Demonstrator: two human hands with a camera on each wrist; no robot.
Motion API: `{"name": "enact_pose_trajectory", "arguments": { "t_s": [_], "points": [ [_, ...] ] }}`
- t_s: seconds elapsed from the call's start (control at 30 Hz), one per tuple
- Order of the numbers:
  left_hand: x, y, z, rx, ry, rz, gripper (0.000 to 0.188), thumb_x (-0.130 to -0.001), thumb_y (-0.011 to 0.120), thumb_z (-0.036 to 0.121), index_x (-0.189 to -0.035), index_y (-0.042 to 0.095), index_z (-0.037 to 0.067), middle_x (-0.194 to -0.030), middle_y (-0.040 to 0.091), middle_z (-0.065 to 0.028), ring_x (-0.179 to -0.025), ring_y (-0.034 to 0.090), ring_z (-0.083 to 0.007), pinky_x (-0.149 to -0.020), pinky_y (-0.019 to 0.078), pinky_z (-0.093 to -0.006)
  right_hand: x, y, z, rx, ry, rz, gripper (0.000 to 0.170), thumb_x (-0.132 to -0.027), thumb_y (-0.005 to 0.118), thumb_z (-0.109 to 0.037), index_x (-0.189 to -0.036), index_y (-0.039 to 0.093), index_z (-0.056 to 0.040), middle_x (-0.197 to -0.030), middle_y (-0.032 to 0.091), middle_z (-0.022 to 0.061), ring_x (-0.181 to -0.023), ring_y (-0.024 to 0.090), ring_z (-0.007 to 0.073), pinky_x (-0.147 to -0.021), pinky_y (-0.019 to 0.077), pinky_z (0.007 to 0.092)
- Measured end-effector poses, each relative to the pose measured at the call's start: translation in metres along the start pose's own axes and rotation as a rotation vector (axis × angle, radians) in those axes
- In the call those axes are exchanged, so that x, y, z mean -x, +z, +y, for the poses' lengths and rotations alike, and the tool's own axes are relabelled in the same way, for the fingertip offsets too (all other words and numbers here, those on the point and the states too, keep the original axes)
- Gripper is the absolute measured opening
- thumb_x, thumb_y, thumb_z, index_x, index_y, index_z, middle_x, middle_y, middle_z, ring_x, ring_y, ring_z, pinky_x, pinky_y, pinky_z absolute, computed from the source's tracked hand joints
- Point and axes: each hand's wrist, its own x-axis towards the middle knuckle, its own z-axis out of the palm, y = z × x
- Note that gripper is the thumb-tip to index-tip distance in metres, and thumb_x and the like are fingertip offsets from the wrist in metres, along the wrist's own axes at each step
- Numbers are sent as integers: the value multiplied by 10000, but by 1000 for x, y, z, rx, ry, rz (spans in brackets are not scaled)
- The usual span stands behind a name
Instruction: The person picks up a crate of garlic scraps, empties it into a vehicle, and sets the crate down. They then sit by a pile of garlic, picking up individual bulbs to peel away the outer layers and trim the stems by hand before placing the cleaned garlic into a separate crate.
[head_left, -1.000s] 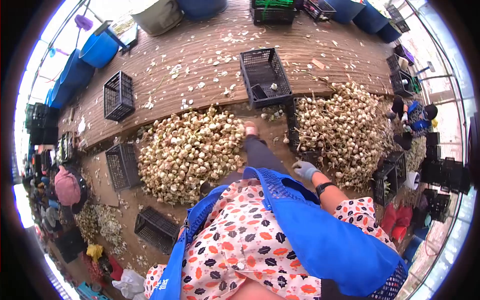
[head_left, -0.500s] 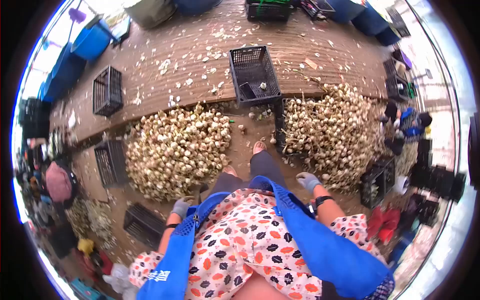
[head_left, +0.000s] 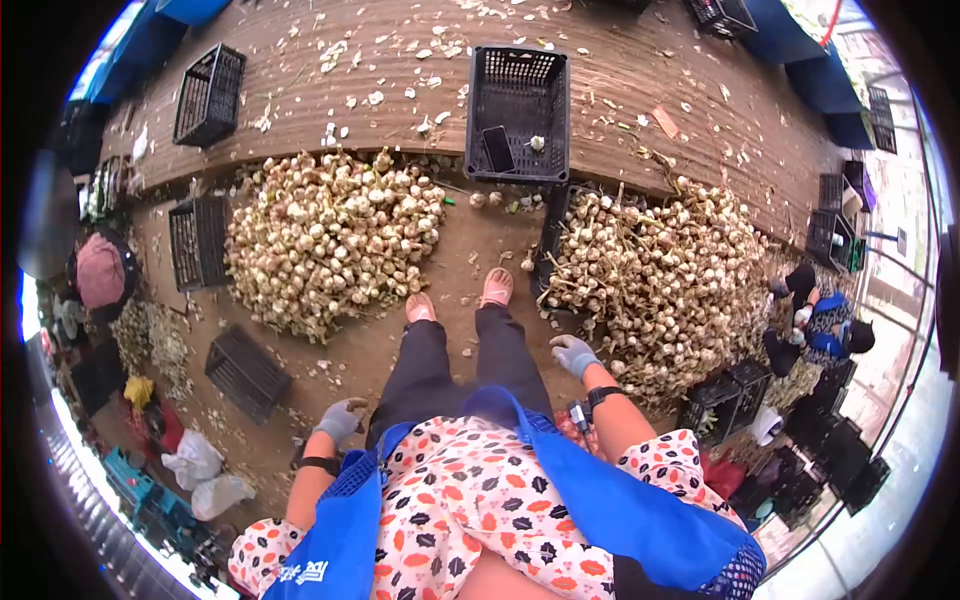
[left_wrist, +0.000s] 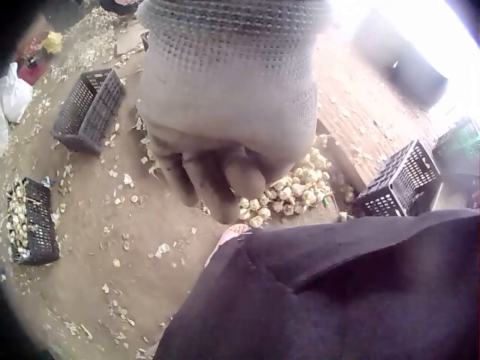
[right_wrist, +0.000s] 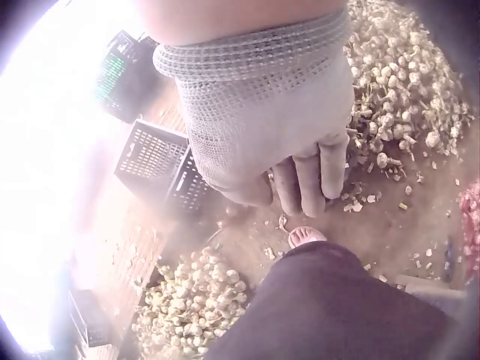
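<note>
My left hand, in a grey-white knit glove, hangs beside my left leg with loosely curled fingers and holds nothing. Likewise gloved, my right hand hangs by my right leg, its fingers relaxed around nothing. It is nearest to the right heap of garlic bulbs, stems still on many of them. A second garlic heap lies ahead on the left. Beyond the gap between the heaps, a black plastic crate contains a dark phone and one garlic bulb.
Black crates stand at the left, one on the ridged boards and another on the floor. Another person is beyond the right heap. White bags lie at lower left. Garlic skins litter the boards.
My left hand has come into view and swung outward from my hip. The right hand stays low at my side. My feet now show side by side, and the view has shifted.
</note>
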Motion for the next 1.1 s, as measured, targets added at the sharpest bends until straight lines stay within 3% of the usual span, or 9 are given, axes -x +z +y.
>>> {"name": "enact_pose_trajectory", "arguments": {
  "t_s": [0.07, 0.2, 0.27, 0.4, 0.53, 0.67, 0.73, 0.87, 1.1],
  "points": [
    [29, 11, 69, -428, 93, 14, 285, -897, 543, 144, -1161, 594, 49, -915, 670, -71, -672, 644, -156, -622, 520, -298, -17, 0, 4, 149, -61, -16, 321, -805, 554, -209, -1090, 629, -83, -1051, 646, 130, -971, 620, 264, -855, 472, 332],
    [13, 20, 119, -113, 197, -14, 301, -904, 509, 93, -1196, 570, 56, -896, 660, -56, -682, 603, -113, -644, 503, -256, -53, 17, 3, 94, -7, -93, 310, -805, 548, -225, -1069, 639, -91, -1080, 632, 139, -1011, 596, 299, -885, 457, 344],
    [-12, 26, 128, -31, 226, -30, 301, -905, 506, 92, -1198, 569, 57, -897, 656, -51, -678, 591, -108, -640, 496, -252, -86, 37, 26, -26, -148, -97, 315, -805, 554, -243, -1066, 638, -88, -1074, 631, 137, -1022, 586, 309, -896, 449, 348],
    [-64, 38, 142, 93, 317, -84, 309, -899, 511, 95, -1200, 562, 45, -911, 654, -44, -676, 583, -111, -641, 486, -268, -118, 54, -2, -261, 74, -142, 292, -828, 567, -138, -1094, 603, -22, -870, 656, 83, -717, 628, 147, -663, 504, 272],
    [-116, 66, 158, -119, 320, -88, 330, -881, 533, 120, -1204, 560, 56, -898, 660, -76, -688, 598, -145, -663, 484, -288, -169, 76, 4, -313, 124, -159, 301, -825, 562, -135, -1101, 601, -23, -893, 651, 84, -715, 634, 141, -672, 505, 264],
    [-157, 88, 169, -323, 388, -198, 347, -873, 536, 76, -1219, 560, 79, -782, 604, -68, -679, 563, -130, -661, 482, -284, -261, 94, 43, 154, -25, -74, 420, -760, 617, -140, -1157, 568, -12, -1070, 634, 168, -987, 617, 286, -873, 471, 322],
    [-189, 102, 172, -381, 706, -169, 353, -868, 541, 79, -1221, 562, 79, -783, 624, -84, -701, 598, -161, -668, 489, -300, -300, 101, 44, 120, -71, 65, 507, -715, 654, -164, -1193, 554, -29, -1167, 589, 200, -1125, 536, 332, -973, 411, 323],
    [-244, 144, 207, -87, 497, -321, 370, -853, 554, 91, -1223, 561, 82, -827, 652, -98, -740, 630, -201, -682, 496, -319, -387, 115, 55, 350, 116, 181, 675, -646, 688, -253, -1277, 500, -106, -1324, 465, 186, -1253, 420, 326, -1027, 379, 366],
    [-321, 170, 191, -488, 774, -243, 318, -815, 573, 191, -1126, 579, 123, -807, 615, -107, -762, 601, -312, -702, 474, -422, -510, 132, 118, 413, 571, 161, 648, -702, 648, -283, -1320, 455, -301, -1418, 316, 146, -1218, 456, 340, -976, 426, 379]
  ]
}}
